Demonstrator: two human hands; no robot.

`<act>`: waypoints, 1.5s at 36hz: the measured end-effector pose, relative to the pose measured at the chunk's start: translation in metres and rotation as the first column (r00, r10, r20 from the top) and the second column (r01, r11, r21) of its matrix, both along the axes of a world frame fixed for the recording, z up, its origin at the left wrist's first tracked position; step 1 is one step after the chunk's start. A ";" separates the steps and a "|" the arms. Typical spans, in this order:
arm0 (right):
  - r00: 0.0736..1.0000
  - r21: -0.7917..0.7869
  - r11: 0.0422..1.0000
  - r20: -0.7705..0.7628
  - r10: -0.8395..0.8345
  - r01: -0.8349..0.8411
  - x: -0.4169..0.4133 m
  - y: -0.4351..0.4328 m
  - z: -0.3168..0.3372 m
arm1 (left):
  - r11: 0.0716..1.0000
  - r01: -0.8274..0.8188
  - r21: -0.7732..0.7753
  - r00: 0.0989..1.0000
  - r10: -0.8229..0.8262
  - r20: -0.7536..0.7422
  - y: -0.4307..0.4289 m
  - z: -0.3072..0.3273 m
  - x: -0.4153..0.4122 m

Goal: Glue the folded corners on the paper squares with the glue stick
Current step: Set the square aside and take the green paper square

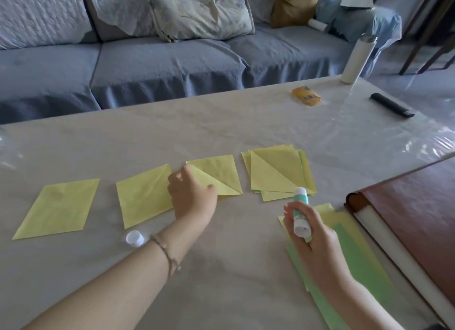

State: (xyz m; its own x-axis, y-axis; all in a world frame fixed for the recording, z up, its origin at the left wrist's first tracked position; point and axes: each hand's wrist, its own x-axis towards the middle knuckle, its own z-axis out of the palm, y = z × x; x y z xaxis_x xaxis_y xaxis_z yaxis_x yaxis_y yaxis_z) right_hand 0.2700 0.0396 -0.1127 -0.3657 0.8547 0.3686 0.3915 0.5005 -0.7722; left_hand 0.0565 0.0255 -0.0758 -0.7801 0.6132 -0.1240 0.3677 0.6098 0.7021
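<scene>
Gluing about midway, seemingly. Pressing flap of third square [221, 172] down under left hand [190, 197], fingers relaxed; clutching uncapped glue stick [301, 199] in right hand [320, 246], near right. Probably left: folded stack [278, 172], right.

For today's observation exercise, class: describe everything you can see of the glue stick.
The glue stick is a short, plastic-looking cylinder: teal middle, white ends, a printed label. It looks uncapped; a white cap lies apart on the table. The right hand holds it above the table, grip curled round its lower half. It is tilted, one white end towards the camera, the other towards the stack of folded yellow squares. Only that hand touches it.
</scene>
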 end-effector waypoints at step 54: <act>0.896 -0.176 0.940 0.292 0.335 -0.293 -0.047 -0.070 -0.018 | 0.868 0.465 -0.174 0.862 -0.488 -0.133 -0.189 -0.046 0.027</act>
State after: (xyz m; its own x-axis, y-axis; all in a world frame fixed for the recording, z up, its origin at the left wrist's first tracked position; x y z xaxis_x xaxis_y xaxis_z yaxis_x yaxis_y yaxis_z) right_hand 0.2235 -0.0308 -0.1305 -0.7012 0.7074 0.0890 0.4614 0.5454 -0.6997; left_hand 0.0831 -0.1639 -0.1221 -0.4127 0.9024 -0.1238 0.7411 0.4117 0.5304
